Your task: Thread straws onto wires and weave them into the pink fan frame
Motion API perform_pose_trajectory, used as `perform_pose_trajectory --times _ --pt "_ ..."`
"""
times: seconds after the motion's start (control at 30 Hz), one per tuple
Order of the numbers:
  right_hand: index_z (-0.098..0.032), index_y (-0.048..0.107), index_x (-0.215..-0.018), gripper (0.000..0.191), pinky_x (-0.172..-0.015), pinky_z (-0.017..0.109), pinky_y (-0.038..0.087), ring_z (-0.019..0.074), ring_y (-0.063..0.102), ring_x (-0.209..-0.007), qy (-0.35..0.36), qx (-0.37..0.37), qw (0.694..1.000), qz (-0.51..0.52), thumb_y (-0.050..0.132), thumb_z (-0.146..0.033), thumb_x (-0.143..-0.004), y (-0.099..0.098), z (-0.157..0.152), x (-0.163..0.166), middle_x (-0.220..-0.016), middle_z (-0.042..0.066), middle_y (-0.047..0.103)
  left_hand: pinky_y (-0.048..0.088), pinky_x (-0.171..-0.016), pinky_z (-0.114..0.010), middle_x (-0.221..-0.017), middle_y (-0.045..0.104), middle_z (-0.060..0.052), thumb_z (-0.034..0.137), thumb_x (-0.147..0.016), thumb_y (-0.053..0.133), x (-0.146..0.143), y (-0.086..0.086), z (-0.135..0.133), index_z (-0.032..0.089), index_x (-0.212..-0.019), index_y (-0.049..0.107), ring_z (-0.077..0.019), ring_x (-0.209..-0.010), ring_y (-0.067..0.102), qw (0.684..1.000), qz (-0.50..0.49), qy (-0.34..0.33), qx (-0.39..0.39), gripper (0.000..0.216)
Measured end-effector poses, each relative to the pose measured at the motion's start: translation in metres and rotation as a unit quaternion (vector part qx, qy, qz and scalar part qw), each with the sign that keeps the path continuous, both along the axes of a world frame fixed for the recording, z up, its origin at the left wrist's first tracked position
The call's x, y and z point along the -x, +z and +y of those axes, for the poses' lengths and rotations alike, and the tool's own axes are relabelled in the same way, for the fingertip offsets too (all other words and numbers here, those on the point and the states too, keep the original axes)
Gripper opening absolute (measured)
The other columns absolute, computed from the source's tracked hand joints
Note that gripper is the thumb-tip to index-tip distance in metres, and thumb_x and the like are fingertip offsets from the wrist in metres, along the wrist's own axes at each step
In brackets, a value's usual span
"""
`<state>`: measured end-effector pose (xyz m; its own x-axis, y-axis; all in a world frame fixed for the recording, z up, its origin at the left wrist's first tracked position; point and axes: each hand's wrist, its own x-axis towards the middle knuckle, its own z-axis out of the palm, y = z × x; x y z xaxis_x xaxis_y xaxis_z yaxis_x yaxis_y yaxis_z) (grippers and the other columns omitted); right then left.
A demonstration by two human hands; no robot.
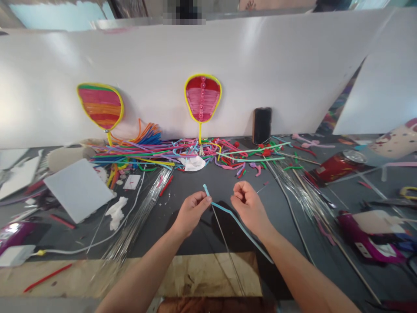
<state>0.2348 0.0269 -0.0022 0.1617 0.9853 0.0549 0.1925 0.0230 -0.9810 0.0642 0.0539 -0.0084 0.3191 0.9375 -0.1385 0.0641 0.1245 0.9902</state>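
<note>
My left hand (193, 212) is closed in a pinch on a light blue pipe cleaner (245, 231), whose short wrapped end sticks up above the fingertips. A thin metal wire (224, 240) runs from the same pinch down towards the front edge of the table. From there the long blue tail bends to the right and passes below my right hand (249, 208). That hand is curled with thumb and forefinger together, a little apart from the left. Whatever its fingers may hold is hidden.
Two fan shapes with yellow rims, one striped (101, 106) and one pink (202, 99), stand against the white board. Coloured pipe cleaners (146, 150) are heaped behind my hands. Wire bundles (143, 208), a phone (262, 125), a red can (340, 166) and a purple glue gun (369, 245) lie around.
</note>
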Motion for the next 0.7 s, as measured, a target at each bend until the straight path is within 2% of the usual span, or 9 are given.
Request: perform_pose_trajectory --times 0.17,0.27,0.37,0.47,0.53,0.7 --pt "-0.021 0.045 -0.084 0.011 -0.051 0.023 0.030 0.0106 0.030 -0.052 0.025 -0.006 0.999 -0.020 0.046 -0.016 -0.074 0.003 -0.003 0.002 -0.061 -0.007 0.027 0.028 -0.056 -0.022 -0.060 0.038 0.004 0.046 -0.079 0.055 0.000 0.001 0.000 0.016 -0.065 0.048 -0.0090 -0.058 0.033 1.000 0.009 0.001 -0.005 0.034" --pt "-0.021 0.048 -0.089 0.011 -0.052 0.023 0.031 0.0106 0.031 -0.052 0.040 -0.006 0.999 -0.029 0.050 -0.022 -0.079 0.001 -0.003 0.001 -0.060 -0.007 0.027 0.027 -0.055 -0.022 -0.059 0.036 0.005 0.047 -0.078 0.055 0.000 0.000 0.000 0.016 -0.064 0.047 -0.0086 -0.057 0.032 1.000 0.024 0.002 -0.019 0.035" --pt "-0.020 0.051 -0.095 0.017 -0.053 0.023 0.035 0.0113 0.040 -0.055 0.089 0.013 0.996 -0.021 0.051 -0.033 -0.083 -0.003 -0.002 0.001 -0.062 -0.005 0.039 0.026 -0.054 -0.021 -0.059 0.035 0.005 0.046 -0.079 0.054 0.000 -0.003 0.000 0.016 -0.065 0.048 -0.0084 -0.056 0.031 0.998 0.047 0.001 -0.032 0.034" --pt "-0.020 0.054 -0.100 0.024 -0.064 0.025 0.042 0.0143 0.053 -0.072 0.174 0.020 0.985 -0.008 0.052 -0.039 -0.085 -0.006 -0.004 0.003 -0.080 0.001 0.057 0.027 -0.054 -0.021 -0.060 0.035 0.004 0.045 -0.080 0.052 0.001 -0.005 0.000 0.016 -0.066 0.048 -0.0090 -0.058 0.032 0.997 0.060 0.001 -0.045 0.033" --pt "-0.020 0.057 -0.096 0.023 -0.068 0.025 0.042 0.0152 0.054 -0.077 0.201 0.018 0.979 -0.025 0.053 -0.039 -0.084 -0.006 -0.007 0.006 -0.084 0.001 0.060 0.027 -0.054 -0.022 -0.060 0.035 0.004 0.045 -0.081 0.051 0.001 -0.005 -0.001 0.016 -0.066 0.047 -0.0091 -0.058 0.031 0.997 0.062 -0.003 -0.050 0.032" --pt "-0.020 0.057 -0.076 0.022 -0.057 0.023 0.038 0.0121 0.049 -0.060 0.191 0.044 0.978 -0.066 0.049 -0.037 -0.087 -0.004 -0.009 0.011 -0.063 -0.003 0.053 0.025 -0.052 -0.022 -0.058 0.033 0.005 0.045 -0.079 0.052 0.000 -0.003 -0.002 0.017 -0.063 0.045 -0.0090 -0.056 0.030 0.996 0.072 -0.011 -0.046 0.033"
